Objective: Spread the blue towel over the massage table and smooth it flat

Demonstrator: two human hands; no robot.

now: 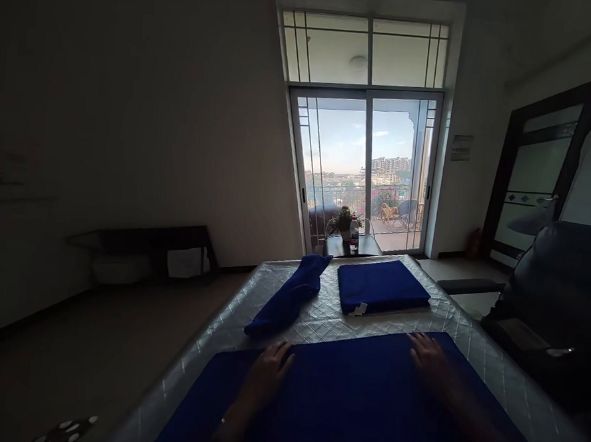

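A large blue cloth [349, 398] lies spread flat at the near end of the table. On its far left part rests my left hand [269, 369], palm down with the fingers stretched out near the far edge. My right hand [429, 362] lies flat close to the far right corner, its fingertips at the edge. Just beyond the cloth, a folded blue cloth [384, 286] with a white tag [359, 309] sits on the right. Left of that, a crumpled blue cloth [291, 297] stretches out at a slant.
A silvery quilted cover [319, 319] drapes the table. Behind stands a small dark table [376, 247] with a plant [344, 219] and a bottle [354, 234]. A dark chair [562, 284] is at the right. A low dark shelf [148, 245] is by the left wall.
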